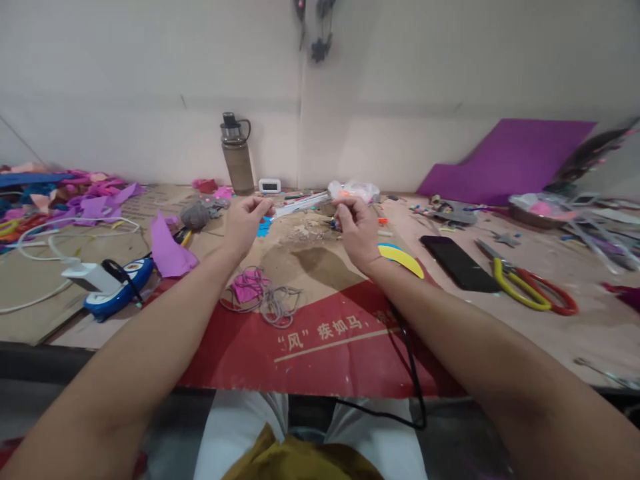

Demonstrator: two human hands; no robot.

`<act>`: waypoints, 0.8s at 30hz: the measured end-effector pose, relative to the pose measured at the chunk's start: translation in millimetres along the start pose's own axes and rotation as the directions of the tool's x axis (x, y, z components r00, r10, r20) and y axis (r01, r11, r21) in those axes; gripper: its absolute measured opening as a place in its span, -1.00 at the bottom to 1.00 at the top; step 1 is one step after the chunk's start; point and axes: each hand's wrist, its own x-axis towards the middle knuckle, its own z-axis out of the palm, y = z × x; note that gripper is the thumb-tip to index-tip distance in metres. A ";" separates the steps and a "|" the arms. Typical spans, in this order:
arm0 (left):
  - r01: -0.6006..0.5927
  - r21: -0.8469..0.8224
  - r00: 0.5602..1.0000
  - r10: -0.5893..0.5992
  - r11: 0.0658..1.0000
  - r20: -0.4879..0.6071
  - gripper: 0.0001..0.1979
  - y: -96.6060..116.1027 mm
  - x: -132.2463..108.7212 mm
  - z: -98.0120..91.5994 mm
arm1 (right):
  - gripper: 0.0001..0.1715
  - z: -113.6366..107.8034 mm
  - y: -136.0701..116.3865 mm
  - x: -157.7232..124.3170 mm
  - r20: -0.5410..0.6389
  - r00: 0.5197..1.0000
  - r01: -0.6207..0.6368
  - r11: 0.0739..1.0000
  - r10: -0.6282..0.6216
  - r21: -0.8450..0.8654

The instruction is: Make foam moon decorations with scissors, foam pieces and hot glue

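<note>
1. Fingers of the left hand (245,223) pinch one end of a whitish strip (303,205).
2. Fingers of the right hand (357,230) pinch its other end.
3. It spans the gap between both hands, above the desk (540,333).
4. Tangled grey cord (274,303) lies nearer; scissors (506,265) lie beside a black smartphone (459,263).

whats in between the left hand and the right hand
In the head view, a pale, translucent strip runs from the left hand to the right hand; blur hides exactly what it is.
</note>
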 end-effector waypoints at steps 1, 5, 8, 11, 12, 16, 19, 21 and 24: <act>0.018 0.003 1.000 -0.018 1.000 0.001 -0.80 -1.0 1.1 -0.6 | -0.80 -0.4 1.9 -0.2 -0.010 1.000 -0.007 1.000 0.007 0.023; 0.084 0.005 0.996 -0.084 0.996 -0.021 -0.84 -7.6 7.9 -6.5 | -0.77 -1.4 -4.3 3.0 0.000 1.000 -0.009 1.000 0.009 0.029; 0.129 -0.026 0.990 -0.130 0.991 -0.047 -0.88 -11.9 11.5 -10.5 | -0.76 2.8 -16.6 -2.0 0.117 0.993 -0.007 1.000 0.004 0.028; 0.155 -0.056 0.988 -0.153 0.986 0.029 -0.88 -10.5 8.2 -7.1 | -0.84 11.5 -26.4 -11.1 0.235 0.972 -0.049 0.993 0.022 0.112; 0.162 -0.060 0.984 -0.157 0.985 0.079 -0.86 -8.4 5.0 -3.6 | -0.88 14.7 -27.3 -13.6 0.259 0.965 -0.082 0.987 0.043 0.140; 0.171 -0.095 0.946 -0.136 0.981 0.295 -0.78 4.4 -13.0 16.3 | -0.81 24.1 -18.7 -17.8 0.256 0.944 -0.267 0.938 0.208 0.220; 0.194 -0.110 0.910 -0.136 0.975 0.392 -0.77 11.0 -24.0 26.9 | -0.77 26.8 -9.5 -17.7 0.275 0.921 -0.346 0.905 0.276 0.248; 0.175 -0.091 0.906 -0.124 0.980 0.405 -0.77 11.8 -27.4 29.2 | -0.76 28.0 -7.4 -18.7 0.308 0.914 -0.345 0.906 0.264 0.245; 0.100 -0.008 0.911 -0.088 0.995 0.403 -0.79 11.7 -29.3 28.4 | -0.76 30.5 -8.6 -21.8 0.354 0.907 -0.322 0.916 0.226 0.239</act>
